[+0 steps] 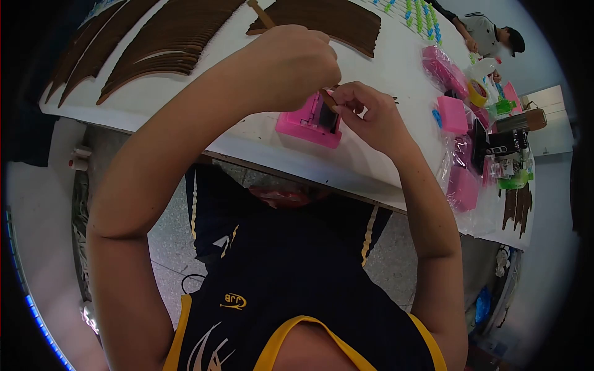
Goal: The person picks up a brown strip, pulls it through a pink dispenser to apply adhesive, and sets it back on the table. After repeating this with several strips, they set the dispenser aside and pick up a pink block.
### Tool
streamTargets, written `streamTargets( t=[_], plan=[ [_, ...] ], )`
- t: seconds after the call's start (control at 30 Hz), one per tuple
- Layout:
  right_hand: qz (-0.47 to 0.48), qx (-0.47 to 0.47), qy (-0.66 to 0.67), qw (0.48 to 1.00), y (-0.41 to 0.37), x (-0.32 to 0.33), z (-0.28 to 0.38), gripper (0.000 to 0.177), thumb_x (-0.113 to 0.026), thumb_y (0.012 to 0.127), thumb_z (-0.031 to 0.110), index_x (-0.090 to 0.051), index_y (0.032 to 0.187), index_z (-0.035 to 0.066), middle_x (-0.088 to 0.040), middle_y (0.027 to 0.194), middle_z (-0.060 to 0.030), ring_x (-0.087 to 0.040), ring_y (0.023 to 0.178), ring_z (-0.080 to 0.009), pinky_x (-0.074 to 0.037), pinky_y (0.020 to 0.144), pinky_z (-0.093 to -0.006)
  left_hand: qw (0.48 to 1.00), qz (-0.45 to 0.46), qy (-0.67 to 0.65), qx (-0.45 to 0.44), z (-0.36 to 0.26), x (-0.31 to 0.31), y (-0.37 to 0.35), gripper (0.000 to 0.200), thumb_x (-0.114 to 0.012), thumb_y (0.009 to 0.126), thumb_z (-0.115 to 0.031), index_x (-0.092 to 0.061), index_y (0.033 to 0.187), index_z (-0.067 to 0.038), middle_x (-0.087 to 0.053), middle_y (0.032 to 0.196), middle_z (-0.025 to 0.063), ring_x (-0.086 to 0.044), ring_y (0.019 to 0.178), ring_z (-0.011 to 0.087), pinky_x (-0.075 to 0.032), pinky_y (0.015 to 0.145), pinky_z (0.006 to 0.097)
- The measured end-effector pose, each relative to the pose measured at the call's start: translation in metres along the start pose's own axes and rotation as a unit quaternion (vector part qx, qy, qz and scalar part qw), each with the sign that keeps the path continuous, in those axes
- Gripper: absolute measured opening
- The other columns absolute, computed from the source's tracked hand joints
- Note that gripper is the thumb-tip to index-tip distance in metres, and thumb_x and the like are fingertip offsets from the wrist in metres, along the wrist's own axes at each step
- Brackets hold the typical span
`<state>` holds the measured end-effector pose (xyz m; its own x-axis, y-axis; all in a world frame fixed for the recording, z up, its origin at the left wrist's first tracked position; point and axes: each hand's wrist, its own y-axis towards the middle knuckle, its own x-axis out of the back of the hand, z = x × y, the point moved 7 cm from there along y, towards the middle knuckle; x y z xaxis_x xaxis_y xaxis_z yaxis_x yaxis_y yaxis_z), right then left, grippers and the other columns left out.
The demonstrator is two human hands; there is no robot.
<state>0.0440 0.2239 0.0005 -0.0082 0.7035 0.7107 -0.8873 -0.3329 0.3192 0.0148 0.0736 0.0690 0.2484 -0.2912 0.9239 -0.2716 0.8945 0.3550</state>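
Observation:
My left hand is closed around a narrow brown strip, one end of which sticks out past the knuckles. Just to its right, my right hand pinches the strip's lower end between thumb and fingers. Directly beneath both hands, a pink device with a dark middle part rests near the table's front edge, partly covered by my left hand. Behind my left hand lies a stack of brown strips fanned side by side. More brown strips spread over the table's left part.
The white table carries pink blocks in clear plastic, yellow tape, a brush and a black case at right. Green and blue small pieces lie at the back. Another person is beyond the far right edge.

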Motion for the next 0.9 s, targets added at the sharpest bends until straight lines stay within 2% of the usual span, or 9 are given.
streamTargets(
  t=[0.1,0.23,0.4,0.6,0.9],
  plan=[
    [-0.005,0.008,-0.012,1.000,-0.004,0.002,-0.002,0.021,-0.073,0.092,0.002,-0.073,0.112,0.007,-0.074,0.093,-0.0065,-0.069,0.079,-0.0204,-0.056,0.065,-0.0324,1.000,-0.003,-0.025,0.015,0.003,-0.013,-0.011,0.015,-0.075,0.077,0.002,-0.081,0.084,-0.011,-0.074,0.085,0.0046,-0.071,0.091,0.0246,-0.061,0.082,0.0381],
    [-0.014,0.034,-0.046,0.998,-0.010,0.003,-0.002,0.020,-0.073,0.092,0.003,-0.075,0.111,0.008,-0.075,0.096,-0.0076,-0.070,0.081,-0.0226,-0.057,0.065,-0.0336,0.999,-0.016,-0.047,0.018,0.001,-0.029,-0.026,0.018,-0.074,0.076,0.003,-0.080,0.087,-0.011,-0.073,0.086,0.0032,-0.071,0.093,0.0234,-0.060,0.079,0.0384],
    [-0.012,0.041,-0.056,0.998,-0.016,0.009,0.002,0.020,-0.072,0.092,0.002,-0.078,0.109,0.009,-0.076,0.098,-0.0087,-0.073,0.083,-0.0236,-0.059,0.067,-0.0338,0.990,-0.090,-0.100,0.028,-0.004,-0.041,-0.035,0.019,-0.075,0.077,0.000,-0.080,0.091,-0.012,-0.074,0.090,0.0018,-0.070,0.094,0.0221,-0.059,0.077,0.0374],
    [-0.006,0.031,-0.085,0.996,-0.024,0.014,-0.001,0.019,-0.072,0.091,0.001,-0.079,0.106,0.010,-0.076,0.096,-0.0079,-0.072,0.081,-0.0231,-0.060,0.068,-0.0345,0.984,-0.126,-0.126,0.025,-0.012,-0.050,-0.033,0.015,-0.078,0.078,-0.005,-0.080,0.090,-0.013,-0.074,0.091,0.0028,-0.070,0.093,0.0222,-0.060,0.076,0.0381],
    [-0.023,0.053,-0.093,0.994,-0.025,0.011,0.000,0.021,-0.073,0.090,0.000,-0.079,0.107,0.010,-0.076,0.096,-0.0073,-0.072,0.081,-0.0226,-0.060,0.067,-0.0336,0.989,-0.106,-0.103,0.025,-0.009,-0.052,-0.034,0.015,-0.078,0.079,-0.007,-0.079,0.093,-0.014,-0.071,0.088,0.0029,-0.070,0.094,0.0231,-0.060,0.075,0.0386]
  ],
)
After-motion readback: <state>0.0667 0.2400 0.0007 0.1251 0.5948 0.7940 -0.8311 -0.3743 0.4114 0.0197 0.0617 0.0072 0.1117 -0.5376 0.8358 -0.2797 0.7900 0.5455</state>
